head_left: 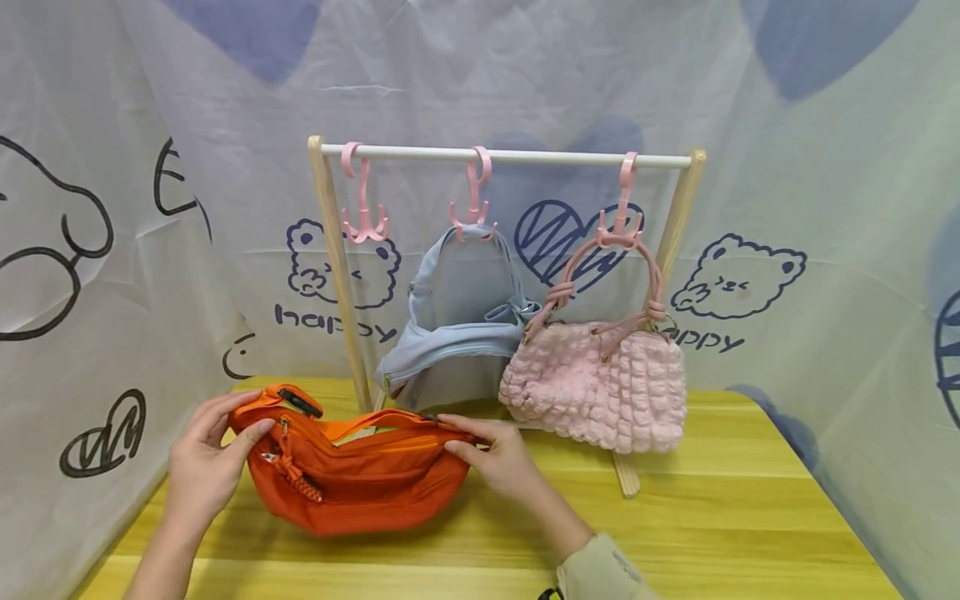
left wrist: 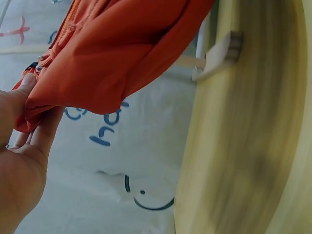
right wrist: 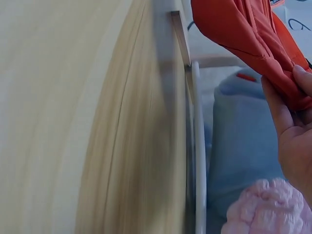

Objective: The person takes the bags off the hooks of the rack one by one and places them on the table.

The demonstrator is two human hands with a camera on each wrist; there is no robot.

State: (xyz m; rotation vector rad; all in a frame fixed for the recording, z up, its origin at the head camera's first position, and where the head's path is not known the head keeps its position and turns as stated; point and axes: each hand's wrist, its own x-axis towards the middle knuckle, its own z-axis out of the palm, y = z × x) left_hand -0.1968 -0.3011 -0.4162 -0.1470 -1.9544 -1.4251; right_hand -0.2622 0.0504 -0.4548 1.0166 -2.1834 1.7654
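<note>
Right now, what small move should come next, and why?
Probably lift the orange bag toward the leftmost hook: it hangs bare, unlike those holding the blue bag and pink bag, and the left hand and right hand grip the orange bag's ends.

Puffy pink bag beside blue bag

Pale fabric backdrop, blue hearts, cartoon bears; yellow wood-grain table.
</note>
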